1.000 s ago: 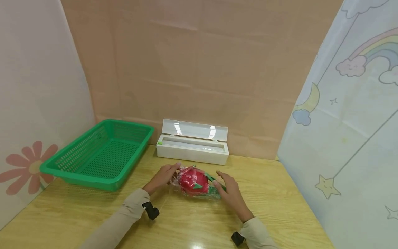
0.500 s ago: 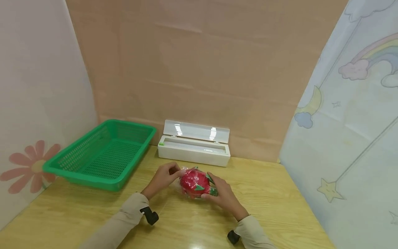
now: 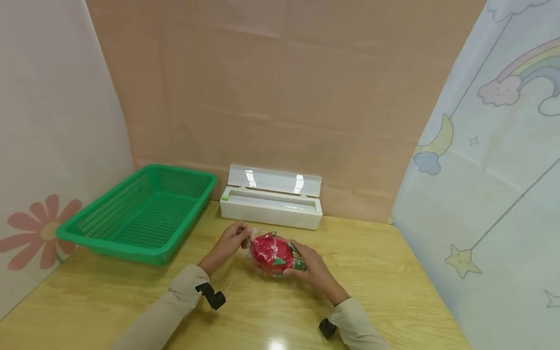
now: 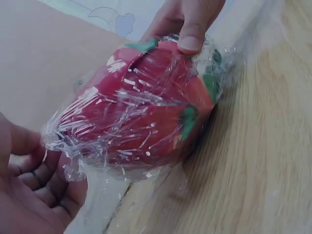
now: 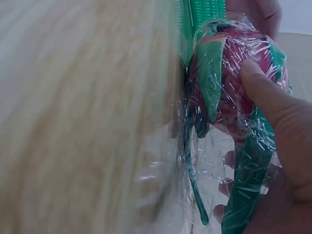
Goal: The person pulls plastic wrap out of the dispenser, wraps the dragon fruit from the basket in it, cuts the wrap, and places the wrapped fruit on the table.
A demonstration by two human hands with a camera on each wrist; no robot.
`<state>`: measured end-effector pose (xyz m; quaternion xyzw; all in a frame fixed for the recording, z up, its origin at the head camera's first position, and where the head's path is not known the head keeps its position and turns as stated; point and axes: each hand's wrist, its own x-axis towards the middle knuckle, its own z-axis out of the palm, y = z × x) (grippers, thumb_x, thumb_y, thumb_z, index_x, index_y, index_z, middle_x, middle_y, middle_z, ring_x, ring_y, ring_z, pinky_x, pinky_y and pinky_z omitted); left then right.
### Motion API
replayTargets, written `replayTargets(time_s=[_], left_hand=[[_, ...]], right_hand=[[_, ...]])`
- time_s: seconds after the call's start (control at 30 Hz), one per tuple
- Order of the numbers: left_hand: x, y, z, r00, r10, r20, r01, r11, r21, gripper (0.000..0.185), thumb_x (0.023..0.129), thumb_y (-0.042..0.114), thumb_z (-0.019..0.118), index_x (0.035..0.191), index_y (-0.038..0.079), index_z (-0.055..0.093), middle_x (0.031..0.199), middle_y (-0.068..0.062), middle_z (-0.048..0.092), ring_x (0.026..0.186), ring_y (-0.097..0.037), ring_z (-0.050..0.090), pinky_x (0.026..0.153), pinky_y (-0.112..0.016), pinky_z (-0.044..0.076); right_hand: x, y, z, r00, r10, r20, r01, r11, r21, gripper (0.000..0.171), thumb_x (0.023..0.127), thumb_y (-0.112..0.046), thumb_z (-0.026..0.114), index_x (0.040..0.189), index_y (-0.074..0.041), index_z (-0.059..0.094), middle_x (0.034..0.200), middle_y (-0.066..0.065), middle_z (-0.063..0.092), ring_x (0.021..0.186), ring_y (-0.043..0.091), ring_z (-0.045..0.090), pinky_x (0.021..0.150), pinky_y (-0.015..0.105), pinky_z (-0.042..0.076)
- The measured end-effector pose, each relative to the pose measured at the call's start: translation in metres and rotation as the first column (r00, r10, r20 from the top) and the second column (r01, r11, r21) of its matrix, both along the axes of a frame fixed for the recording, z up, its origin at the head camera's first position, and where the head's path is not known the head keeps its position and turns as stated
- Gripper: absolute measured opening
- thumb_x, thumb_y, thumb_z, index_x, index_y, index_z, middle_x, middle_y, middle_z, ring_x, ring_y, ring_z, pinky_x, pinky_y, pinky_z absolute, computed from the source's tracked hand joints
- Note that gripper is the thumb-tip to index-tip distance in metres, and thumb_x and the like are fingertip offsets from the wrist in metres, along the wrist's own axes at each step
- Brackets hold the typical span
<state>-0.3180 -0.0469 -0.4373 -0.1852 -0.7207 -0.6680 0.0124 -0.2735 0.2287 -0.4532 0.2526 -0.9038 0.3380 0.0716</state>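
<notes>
A red toy dragon fruit with green leaf tips [image 3: 273, 253] [image 4: 146, 107] [image 5: 234, 73] sits on the wooden table [image 3: 131, 301], wrapped in clear cling film. My right hand [image 3: 308, 267] grips its right end, the thumb [image 5: 268, 97] pressing on the film and fingers curled under it. My left hand [image 3: 234, 238] pinches the loose film [image 4: 63, 146] at the fruit's left end, fingers [image 4: 29, 165] curled.
A green perforated basket [image 3: 140, 216] stands at the back left. A white cling-film dispenser box [image 3: 271, 206] with its lid up sits behind the fruit against the brown wall. Curtained panels close in both sides.
My right hand went from lying open beside the fruit to gripping its right end. The left hand curled onto the film at the left end.
</notes>
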Motion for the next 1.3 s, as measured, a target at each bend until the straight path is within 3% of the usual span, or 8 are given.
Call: replayTargets(time_s=[0.2,0.43,0.63,0.9,1.0,1.1,1.2,1.3], left_hand=[[-0.002,0.006,-0.011,0.976,0.096,0.197,-0.093,0.995,-0.020,0.016,0.105,0.005,0.043,0.094,-0.002,0.052,0.067,-0.001,0.046,0.055,-0.010,0.041,0.051,-0.023,0.038],[-0.005,0.009,-0.013,0.960,0.221,0.171,-0.186,0.962,-0.198,0.017,0.103,0.011,0.044,0.094,-0.001,0.051,0.070,-0.004,0.047,0.057,-0.013,0.041,0.052,-0.025,0.037],[-0.011,0.015,-0.021,0.960,0.189,0.206,-0.146,0.967,-0.206,0.017,0.097,0.009,0.047,0.090,-0.001,0.058,0.086,-0.009,0.055,0.074,-0.016,0.048,0.061,-0.025,0.041],[-0.017,0.028,-0.036,0.958,0.129,0.257,-0.124,0.992,-0.034,0.030,0.095,0.006,0.040,0.065,0.012,0.044,0.069,0.000,0.044,0.067,-0.014,0.042,0.061,-0.025,0.037],[-0.015,0.027,-0.035,0.972,0.144,0.185,-0.112,0.978,-0.177,0.026,0.094,0.007,0.042,0.070,0.010,0.049,0.071,-0.002,0.047,0.069,-0.016,0.044,0.063,-0.027,0.038],[-0.013,0.019,-0.031,0.990,0.140,-0.006,-0.133,0.929,-0.344,0.019,0.098,0.005,0.047,0.083,0.005,0.058,0.076,-0.003,0.054,0.072,-0.017,0.049,0.064,-0.030,0.042],[-0.007,0.005,-0.025,0.958,0.184,-0.222,-0.263,0.873,-0.411,0.014,0.100,0.004,0.053,0.092,0.002,0.064,0.079,-0.004,0.059,0.073,-0.017,0.052,0.066,-0.034,0.046],[0.005,-0.009,-0.015,0.933,0.216,-0.288,-0.325,0.851,-0.413,0.014,0.097,0.004,0.056,0.088,0.002,0.066,0.075,-0.002,0.059,0.069,-0.015,0.051,0.064,-0.034,0.045]], right_hand=[[-0.001,0.000,-0.001,1.000,-0.009,-0.006,0.009,1.000,-0.014,0.080,0.082,-0.030,0.083,0.147,-0.002,0.045,0.139,0.020,0.056,0.126,0.042,0.050,0.100,0.063,0.040],[-0.002,-0.003,0.000,0.999,0.002,-0.042,-0.002,1.000,0.002,0.077,0.084,-0.034,0.080,0.147,-0.003,0.047,0.136,0.018,0.058,0.121,0.039,0.055,0.097,0.060,0.044],[-0.003,-0.001,-0.001,0.999,0.001,-0.037,-0.001,1.000,-0.009,0.076,0.083,-0.029,0.082,0.146,-0.002,0.048,0.129,0.019,0.061,0.117,0.037,0.056,0.094,0.059,0.045],[-0.002,0.005,-0.002,0.997,0.029,0.075,-0.027,0.999,-0.023,0.079,0.088,-0.035,0.077,0.151,-0.003,0.041,0.138,0.020,0.055,0.127,0.040,0.051,0.100,0.060,0.044],[-0.002,0.008,-0.003,0.996,0.028,0.087,-0.027,1.000,-0.015,0.080,0.088,-0.034,0.077,0.152,-0.004,0.040,0.137,0.019,0.055,0.126,0.040,0.051,0.099,0.059,0.044],[-0.002,0.010,-0.003,0.996,0.026,0.081,-0.025,1.000,-0.012,0.080,0.088,-0.033,0.077,0.151,-0.003,0.040,0.137,0.020,0.055,0.126,0.039,0.051,0.099,0.059,0.044],[-0.003,0.011,-0.003,0.997,0.040,0.072,-0.040,0.999,-0.014,0.080,0.088,-0.033,0.077,0.151,-0.002,0.040,0.138,0.020,0.055,0.127,0.041,0.050,0.099,0.060,0.043],[-0.004,0.010,-0.001,0.995,0.063,0.076,-0.062,0.998,-0.016,0.080,0.089,-0.035,0.076,0.152,-0.002,0.038,0.140,0.021,0.053,0.128,0.043,0.048,0.101,0.062,0.041]])
